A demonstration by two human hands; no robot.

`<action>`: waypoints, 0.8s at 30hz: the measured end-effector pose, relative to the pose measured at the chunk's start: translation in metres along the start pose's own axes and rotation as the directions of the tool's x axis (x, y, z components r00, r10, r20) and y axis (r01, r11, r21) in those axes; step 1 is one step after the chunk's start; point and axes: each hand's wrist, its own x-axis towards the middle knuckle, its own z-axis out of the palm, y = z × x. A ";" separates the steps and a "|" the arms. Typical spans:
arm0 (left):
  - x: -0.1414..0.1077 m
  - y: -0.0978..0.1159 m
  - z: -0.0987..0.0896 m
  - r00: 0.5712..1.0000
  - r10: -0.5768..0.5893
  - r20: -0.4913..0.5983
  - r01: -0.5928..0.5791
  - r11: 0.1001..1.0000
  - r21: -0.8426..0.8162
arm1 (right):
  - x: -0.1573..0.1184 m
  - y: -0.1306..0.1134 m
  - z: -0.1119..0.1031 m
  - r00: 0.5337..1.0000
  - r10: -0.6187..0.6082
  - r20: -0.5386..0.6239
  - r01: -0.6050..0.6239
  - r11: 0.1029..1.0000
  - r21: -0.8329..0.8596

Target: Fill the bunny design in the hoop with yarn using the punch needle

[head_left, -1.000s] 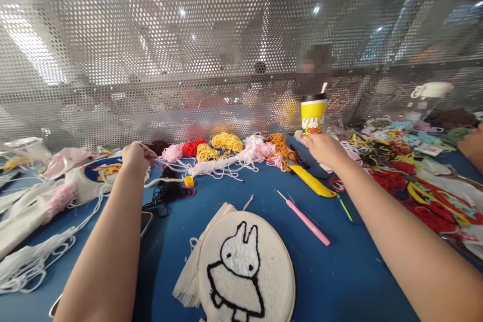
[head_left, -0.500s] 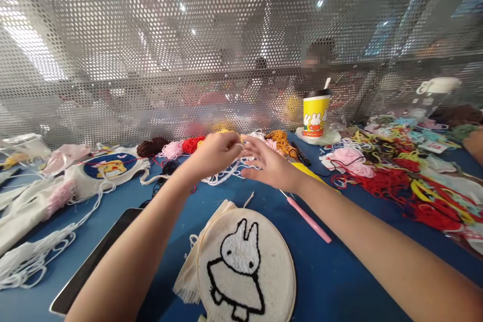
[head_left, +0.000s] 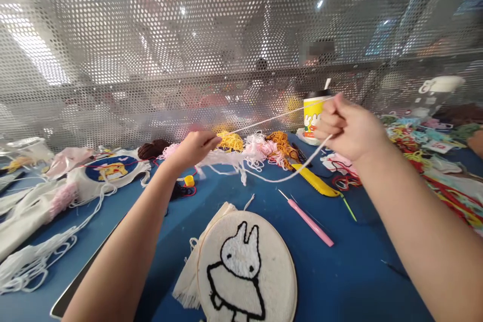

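A strand of white yarn (head_left: 269, 121) stretches between my two hands in the head view. My left hand (head_left: 198, 147) is closed on the yarn at the centre left, with more loose white yarn hanging below it. Raised higher on the right, my right hand (head_left: 349, 128) is closed on the strand, in front of the yellow cup (head_left: 311, 113); a slack length curves down from it. Below the hands lies an embroidery hoop (head_left: 279, 261) with a black-outlined rabbit on cream cloth. A pink-handled punch needle (head_left: 311, 222) rests right of the hoop.
A yellow cutter (head_left: 315, 181) lies right of centre. Coloured yarn piles (head_left: 418, 156) spread over the right side. At left are a second hoop with blue stitching (head_left: 113, 168), white yarn (head_left: 37, 261) and a dark tablet (head_left: 71, 294). Perforated metal panels (head_left: 211, 60) stand behind.
My hands were close together at the centre. My right hand has moved right and up and closed, drawing the white strand out; my left hand has shifted left.
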 end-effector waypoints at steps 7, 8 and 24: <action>-0.005 -0.064 0.007 0.971 -0.217 -0.103 0.230 0.964 0.132 | 0.002 -0.024 -0.060 0.881 -0.301 -0.365 0.299 0.952 -0.064; -0.006 -0.068 0.007 0.966 -0.237 -0.103 0.250 0.957 0.148 | 0.003 -0.024 -0.063 0.869 -0.336 -0.363 0.304 0.942 -0.144; -0.012 0.062 0.031 0.960 -0.005 0.279 -0.052 0.979 0.198 | -0.031 0.069 0.075 0.938 0.159 0.308 0.099 0.729 -0.677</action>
